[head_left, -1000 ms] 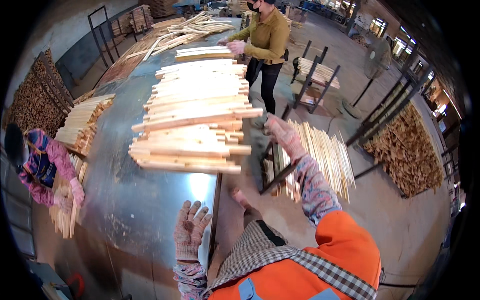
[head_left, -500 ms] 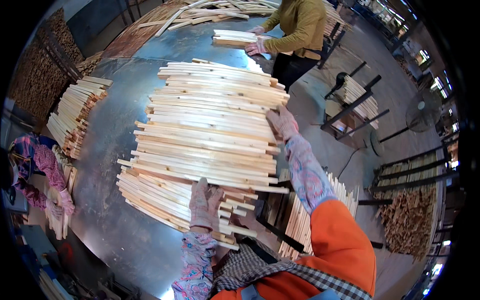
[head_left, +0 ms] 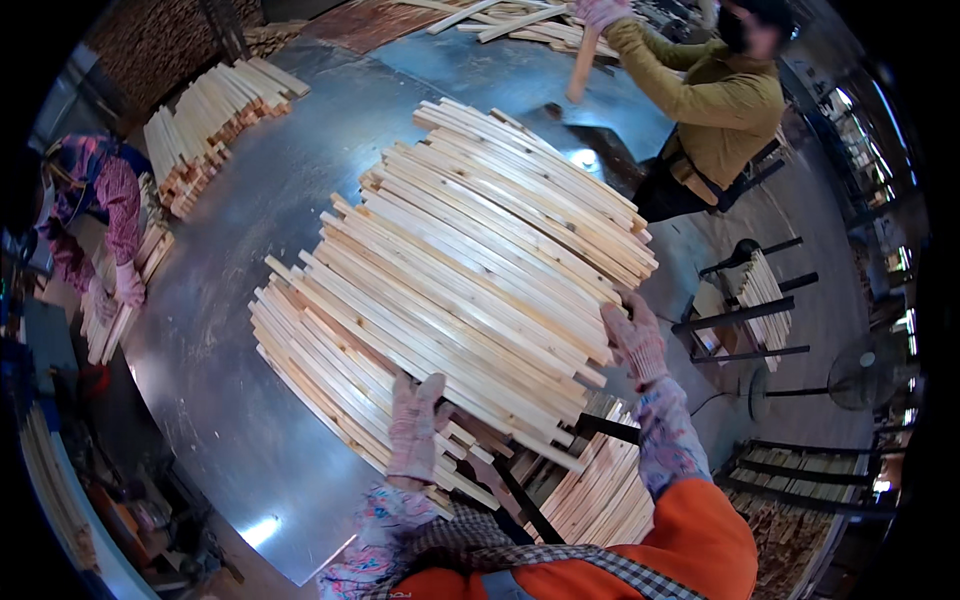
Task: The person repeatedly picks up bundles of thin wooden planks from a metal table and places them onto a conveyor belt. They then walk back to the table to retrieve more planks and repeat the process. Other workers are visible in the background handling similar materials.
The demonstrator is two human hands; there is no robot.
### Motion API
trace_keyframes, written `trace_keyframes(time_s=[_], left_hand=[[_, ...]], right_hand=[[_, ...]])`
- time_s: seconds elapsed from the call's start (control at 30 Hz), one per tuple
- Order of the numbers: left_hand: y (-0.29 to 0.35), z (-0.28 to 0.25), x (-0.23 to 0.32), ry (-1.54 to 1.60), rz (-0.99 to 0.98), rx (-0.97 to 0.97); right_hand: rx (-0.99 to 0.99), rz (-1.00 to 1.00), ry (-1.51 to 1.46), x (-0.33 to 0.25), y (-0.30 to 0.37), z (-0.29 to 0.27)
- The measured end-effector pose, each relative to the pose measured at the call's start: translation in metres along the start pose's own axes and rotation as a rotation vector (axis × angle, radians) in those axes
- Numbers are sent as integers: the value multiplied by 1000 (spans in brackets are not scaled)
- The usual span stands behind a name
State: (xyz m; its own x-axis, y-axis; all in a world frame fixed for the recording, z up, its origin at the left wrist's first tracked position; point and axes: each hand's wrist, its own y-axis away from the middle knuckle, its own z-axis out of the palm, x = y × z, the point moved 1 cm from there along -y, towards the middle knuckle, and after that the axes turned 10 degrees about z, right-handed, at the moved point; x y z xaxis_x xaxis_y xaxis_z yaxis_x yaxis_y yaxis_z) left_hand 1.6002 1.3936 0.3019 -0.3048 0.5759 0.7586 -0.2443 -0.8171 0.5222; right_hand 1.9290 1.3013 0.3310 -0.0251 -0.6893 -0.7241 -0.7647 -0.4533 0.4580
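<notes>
A wide layer of pale wooden strips (head_left: 470, 260) lies side by side on the metal table, their ends uneven. My left hand (head_left: 413, 428), in a pale knitted glove, rests at the near edge of this layer with fingers up and thumb apart. Beside and under it, a lower group of wooden strips (head_left: 320, 350) sticks out toward me. My right hand (head_left: 637, 342), gloved alike, lies against the right ends of the strips, its fingers stretched out and touching them. Neither hand is closed around a strip.
Across the metal table (head_left: 220, 430), a person in a mustard top (head_left: 725, 100) holds up a wooden piece (head_left: 582, 65). Another person's gloved hand (head_left: 128, 285) is at strips on the left. Stacked strips (head_left: 590, 480) and a dark metal bar (head_left: 610, 428) are below the table's right edge.
The view has turned, so the strips now slant down to the right. My right hand has slid nearer along their ends. The person across has lifted a wooden piece off the table.
</notes>
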Motion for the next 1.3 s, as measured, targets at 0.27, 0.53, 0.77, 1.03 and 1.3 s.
trace_keyframes(time_s=[0.27, 0.53, 0.77, 1.03, 1.3], left_hand=[[-11, -74, -3, -1365, 312, 170], [-10, -52, -17, -1410, 433, 354], [-29, -54, -29, -525, 504, 373], [5, -97, -17, -344, 444, 131], [84, -163, 37, -131, 613, 103]], right_hand=[[-301, -355, 1222, -14, 15, 28], [-149, -563, 815, -74, -39, 156], [-501, -224, 287, -85, -17, 153], [-564, -365, 201, -43, 28, 144], [-650, -490, 95, -69, 98, 187]])
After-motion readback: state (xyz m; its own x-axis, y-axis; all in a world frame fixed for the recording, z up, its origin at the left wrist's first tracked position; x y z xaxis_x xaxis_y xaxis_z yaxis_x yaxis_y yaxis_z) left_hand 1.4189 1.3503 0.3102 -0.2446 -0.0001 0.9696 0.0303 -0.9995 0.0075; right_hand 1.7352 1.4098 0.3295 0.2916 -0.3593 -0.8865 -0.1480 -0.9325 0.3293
